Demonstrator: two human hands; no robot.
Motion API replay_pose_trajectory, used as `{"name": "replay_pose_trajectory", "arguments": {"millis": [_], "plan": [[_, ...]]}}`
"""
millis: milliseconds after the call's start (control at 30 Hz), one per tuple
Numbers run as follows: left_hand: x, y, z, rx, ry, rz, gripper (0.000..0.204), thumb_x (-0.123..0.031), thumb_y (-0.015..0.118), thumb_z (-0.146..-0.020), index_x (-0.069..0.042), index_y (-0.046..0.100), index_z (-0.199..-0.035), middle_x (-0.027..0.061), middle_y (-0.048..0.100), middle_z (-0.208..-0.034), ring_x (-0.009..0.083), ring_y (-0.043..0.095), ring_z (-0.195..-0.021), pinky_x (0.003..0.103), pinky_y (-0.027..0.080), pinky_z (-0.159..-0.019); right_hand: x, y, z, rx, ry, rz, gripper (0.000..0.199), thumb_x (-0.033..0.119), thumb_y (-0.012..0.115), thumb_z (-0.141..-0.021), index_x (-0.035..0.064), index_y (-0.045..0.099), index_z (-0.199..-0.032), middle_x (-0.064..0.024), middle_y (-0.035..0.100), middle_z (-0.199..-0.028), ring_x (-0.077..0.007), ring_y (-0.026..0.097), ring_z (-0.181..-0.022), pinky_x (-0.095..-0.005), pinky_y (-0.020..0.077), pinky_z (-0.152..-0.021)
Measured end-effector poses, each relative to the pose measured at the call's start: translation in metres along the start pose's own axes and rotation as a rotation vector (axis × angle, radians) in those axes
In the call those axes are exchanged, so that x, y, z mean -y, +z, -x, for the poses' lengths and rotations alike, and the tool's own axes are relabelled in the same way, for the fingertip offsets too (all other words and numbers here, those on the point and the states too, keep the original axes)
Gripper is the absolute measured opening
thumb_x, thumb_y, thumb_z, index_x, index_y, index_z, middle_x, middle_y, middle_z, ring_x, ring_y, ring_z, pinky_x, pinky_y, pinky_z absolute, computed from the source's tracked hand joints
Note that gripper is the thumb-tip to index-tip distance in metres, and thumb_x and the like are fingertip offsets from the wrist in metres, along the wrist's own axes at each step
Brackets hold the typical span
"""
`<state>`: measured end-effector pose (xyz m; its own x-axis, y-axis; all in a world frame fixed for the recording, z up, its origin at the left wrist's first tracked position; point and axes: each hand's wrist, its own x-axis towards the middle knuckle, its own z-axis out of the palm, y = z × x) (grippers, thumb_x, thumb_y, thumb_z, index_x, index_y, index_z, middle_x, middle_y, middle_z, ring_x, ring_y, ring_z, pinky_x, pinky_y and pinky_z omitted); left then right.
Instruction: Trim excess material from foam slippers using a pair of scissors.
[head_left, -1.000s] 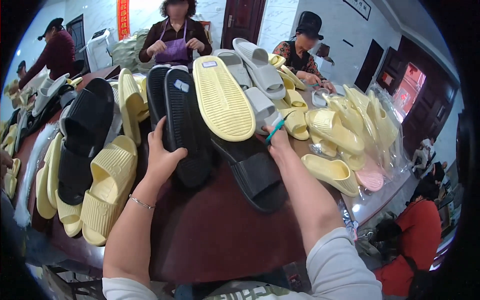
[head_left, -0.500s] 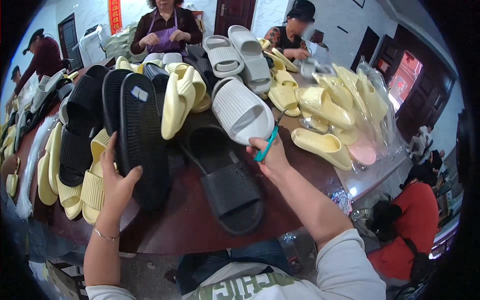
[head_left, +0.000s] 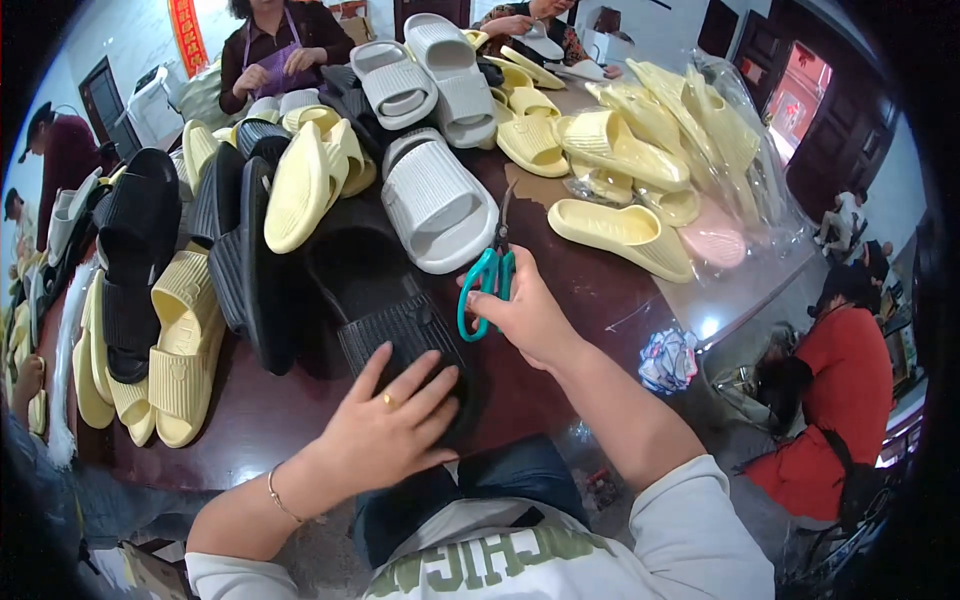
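My left hand (head_left: 385,415) lies spread over the strap of a black slipper (head_left: 392,325) at the table's front edge, fingers apart and a ring on one of them. The hand and its own shadowy colour hide part of the slipper's near end. In my right hand (head_left: 532,312) is a pair of scissors (head_left: 491,262) with teal handles, its dark blades pointing up and away. Just beyond the blades rests a light grey slipper (head_left: 435,195). To the left, black slippers (head_left: 262,290) stand on edge.
Yellow slippers (head_left: 190,345) crowd the table's left. More yellow ones (head_left: 625,235) lie at right beside clear plastic bags (head_left: 765,170). Two people (head_left: 285,55) work across the dark red table (head_left: 580,385). A person in red (head_left: 840,400) sits at the right.
My left hand has let go of the black slippers at left and come down onto the front one. The scissors in my right hand have swung upright. The whole view has shifted.
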<state>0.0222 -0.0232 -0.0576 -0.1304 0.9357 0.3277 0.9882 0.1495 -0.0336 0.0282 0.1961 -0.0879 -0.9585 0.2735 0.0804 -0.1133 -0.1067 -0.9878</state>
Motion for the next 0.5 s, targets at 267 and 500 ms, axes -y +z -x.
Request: {"name": "replay_pose_trajectory", "arguments": {"millis": [267,500], "plan": [[0.005,0.000,-0.011,0.010,-0.152,-0.074,0.045,-0.030,0.068,-0.066,-0.010,0.058,-0.105,0.0101,0.050,-0.115,0.0267,0.044,-0.113,0.047,0.031,-0.096,0.006,-0.009,0.032,0.058,-0.027,-0.097,0.055,-0.005,0.051,-0.076,0.0067,0.025,-0.123,-0.0138,0.053,-0.102,-0.0148,0.056,-0.081,-0.0288,0.0485,-0.063],[-0.020,0.005,-0.036,-0.236,-0.014,-0.055,0.050,-0.026,0.068,-0.066,-0.013,0.056,-0.112,0.0102,0.049,-0.115,0.0283,0.045,-0.109,0.044,0.036,-0.093,-0.007,-0.007,0.036,0.067,-0.054,-0.093,0.059,-0.005,0.051,-0.077,0.0094,0.022,-0.127,-0.0130,0.053,-0.101,-0.0141,0.054,-0.085,-0.0286,0.0475,-0.072]]}}
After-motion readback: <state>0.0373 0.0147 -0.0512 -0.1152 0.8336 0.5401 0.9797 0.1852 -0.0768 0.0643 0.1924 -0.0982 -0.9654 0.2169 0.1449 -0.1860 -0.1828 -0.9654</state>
